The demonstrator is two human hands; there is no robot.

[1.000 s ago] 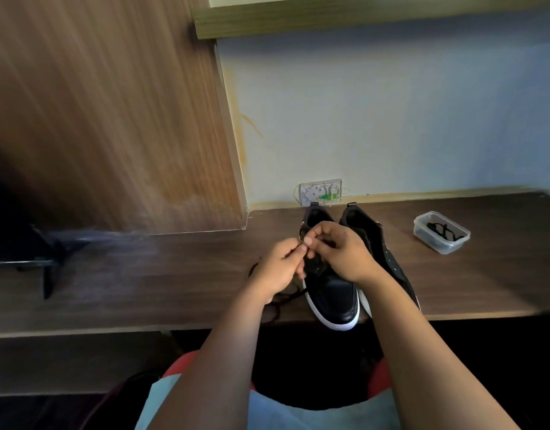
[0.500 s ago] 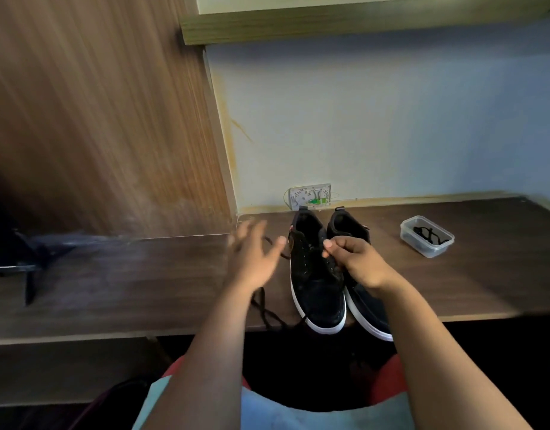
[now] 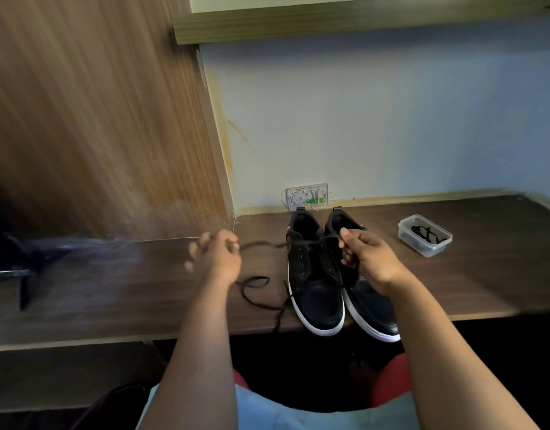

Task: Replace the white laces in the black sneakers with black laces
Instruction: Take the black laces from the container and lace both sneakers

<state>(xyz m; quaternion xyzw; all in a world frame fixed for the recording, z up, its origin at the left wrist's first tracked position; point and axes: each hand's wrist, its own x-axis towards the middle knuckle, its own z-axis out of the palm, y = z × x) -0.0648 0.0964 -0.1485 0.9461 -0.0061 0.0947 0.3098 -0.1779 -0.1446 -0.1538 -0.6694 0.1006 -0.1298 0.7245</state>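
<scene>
Two black sneakers with white soles stand side by side on the dark wooden desk (image 3: 484,274), toes toward me: the left sneaker (image 3: 314,274) and the right sneaker (image 3: 373,308). A black lace (image 3: 258,287) runs from the left sneaker's eyelets and trails in loops over the desk. My left hand (image 3: 214,259), blurred, is closed on one stretch of this lace, left of the shoes. My right hand (image 3: 366,259) pinches the lace's other end above the sneakers' tongues.
A clear plastic container (image 3: 424,234) holding another black lace sits to the right of the shoes. A wall socket plate (image 3: 308,196) is behind them. A wooden panel (image 3: 97,119) rises at the left, with a dark stand (image 3: 22,262) on the desk.
My left hand has moved away from the shoe to the left, drawing the black lace out with it. My right hand has stayed over the sneakers. The camera has shifted slightly.
</scene>
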